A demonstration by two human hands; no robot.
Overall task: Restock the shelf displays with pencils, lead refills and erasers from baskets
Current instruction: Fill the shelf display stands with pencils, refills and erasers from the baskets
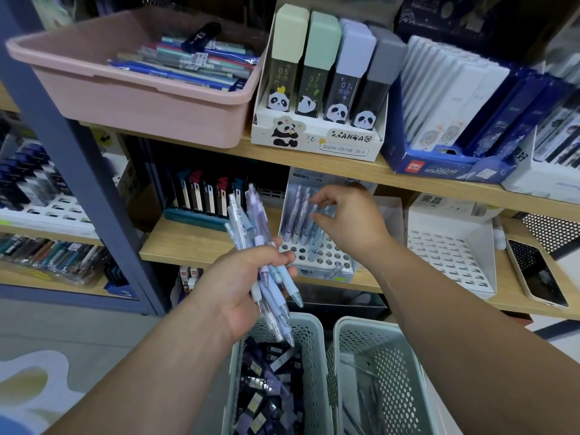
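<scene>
Left hand (248, 277): on my feed its fingers are wrapped round a bundle of pencils (251, 221), held in front of the middle shelf (194, 243) and above the baskets.
Bundle of pencils: clear, lilac and pale-blue barrels, fanned upward to the left, tips pointing down toward the left basket (310, 340).
Right hand (348, 215): I see thumb and forefinger pinching the top of a pale-blue pencil (314, 233); the other fingers are curled.
Pale-blue pencil: nearly upright, its lower end at the holes of the pencil rack (317, 257).
Pencil rack: white, perforated, at the front edge of the middle shelf; several pencils stand in its back rows.
Left basket: grey mesh below the shelf's front edge, holding small dark and lilac boxes (266, 387); I cannot tell what they are.
Right basket (392, 356): just beside the left one, with thin dark sticks inside, too dim for me to name.
Upper shelf (314, 164): a pink tub (141, 102) of pens towards its left end, touching a panda lead-refill display (317, 136).
Phone (536, 274): flat at the right end of the middle shelf.
</scene>
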